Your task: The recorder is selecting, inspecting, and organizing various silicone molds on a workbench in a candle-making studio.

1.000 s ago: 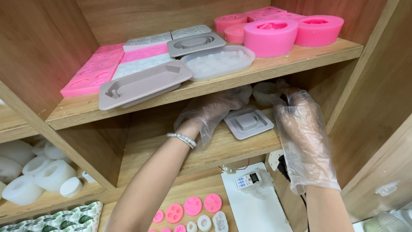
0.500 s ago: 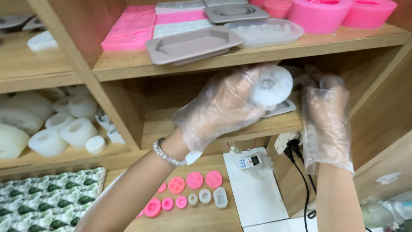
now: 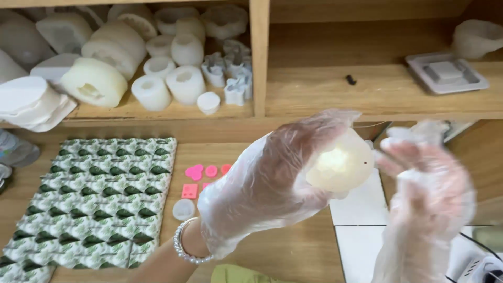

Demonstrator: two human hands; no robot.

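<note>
The gloved left hand [image 3: 267, 183] grips a round whitish mould [image 3: 340, 165], lifted clear of the tabletop [image 3: 293, 251]; the gloved right hand [image 3: 427, 194], blurred, hovers open just beside it. Behind lie small pink pieces [image 3: 201, 173], then a shelf [image 3: 157, 112] of white moulds [image 3: 94, 81].

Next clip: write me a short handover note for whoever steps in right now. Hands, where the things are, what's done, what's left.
Left hand, in a clear glove, holds up a round whitish silicone mould in front of the wooden shelf.
Right hand, also gloved, is open beside the mould; contact cannot be told through the blur.
Done: the mould is off the shelf and in hand.
Left: nothing set down yet. A grey tray mould sits on the shelf; small pink pieces lie on the worktop below.
</note>
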